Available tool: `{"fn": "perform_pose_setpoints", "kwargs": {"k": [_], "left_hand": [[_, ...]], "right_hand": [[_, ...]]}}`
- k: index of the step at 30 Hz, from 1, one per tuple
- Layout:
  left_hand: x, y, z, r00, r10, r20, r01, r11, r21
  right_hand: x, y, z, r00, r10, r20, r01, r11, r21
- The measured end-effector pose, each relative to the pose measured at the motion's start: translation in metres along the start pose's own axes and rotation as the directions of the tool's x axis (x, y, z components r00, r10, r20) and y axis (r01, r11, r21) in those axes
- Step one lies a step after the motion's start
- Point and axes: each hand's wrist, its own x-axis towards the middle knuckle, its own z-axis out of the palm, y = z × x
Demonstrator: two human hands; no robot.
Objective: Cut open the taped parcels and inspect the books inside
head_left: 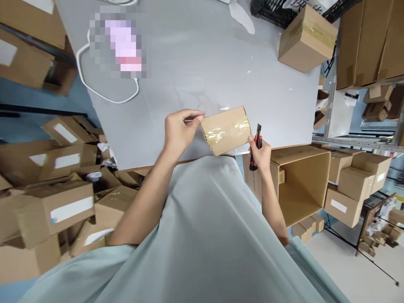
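Note:
A small cardboard box [225,130] with shiny clear tape on its face is held between my two hands at the table's near edge. My left hand [183,128] pinches its upper left corner between thumb and fingers. At the lower right corner, the thumb of my right hand [260,153] presses on the box. A red and black utility knife [256,147] is tucked in that same right hand, its tip pointing up and away from me. The right fingers are partly hidden behind the knife and box.
On the grey table [176,54] lie a white cable [107,101], a blurred-out pink item [124,44] and paper scraps. A taped carton [306,40] and a black crate [271,12] stand far right. An open carton [303,185] is below right; piled boxes [69,206] are at left.

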Motion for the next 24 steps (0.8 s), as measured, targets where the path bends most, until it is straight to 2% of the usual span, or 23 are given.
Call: {"fn": "perform_pose_setpoints", "kwargs": {"k": [3, 5, 9, 11, 13, 15, 20, 24], "left_hand": [[-0.002, 0.006, -0.011, 0.999, 0.029, -0.037, -0.024, 0.991, 0.128], [-0.003, 0.016, -0.009, 0.996, 0.087, -0.012, -0.082, 0.971, 0.227], [0.0, 0.041, 0.023, 0.965, 0.201, 0.169, -0.242, 0.93, 0.276], [0.002, 0.046, 0.043, 0.949, 0.213, 0.233, -0.275, 0.921, 0.275], [0.004, 0.046, 0.058, 0.949, 0.191, 0.253, -0.262, 0.922, 0.286], [0.005, 0.043, 0.064, 0.956, 0.162, 0.244, -0.232, 0.928, 0.291], [0.008, 0.037, 0.062, 0.961, 0.143, 0.235, -0.2, 0.949, 0.242], [0.011, 0.037, 0.061, 0.962, 0.137, 0.236, -0.187, 0.961, 0.206]], "right_hand": [[-0.014, 0.003, 0.014, 0.998, 0.007, 0.063, -0.008, 1.0, 0.016], [-0.022, 0.001, 0.021, 0.994, 0.023, 0.103, -0.024, 1.0, 0.008], [-0.027, -0.005, 0.027, 0.989, 0.072, 0.128, -0.058, 0.992, -0.11], [-0.027, -0.006, 0.026, 0.989, 0.078, 0.124, -0.055, 0.982, -0.181], [-0.027, -0.008, 0.022, 0.991, 0.062, 0.122, -0.032, 0.971, -0.235], [-0.03, -0.012, 0.018, 0.993, 0.041, 0.113, -0.006, 0.957, -0.291], [-0.038, -0.034, 0.008, 0.989, -0.035, 0.142, 0.101, 0.863, -0.495], [-0.035, -0.054, 0.01, 0.98, -0.066, 0.188, 0.171, 0.764, -0.622]]}}
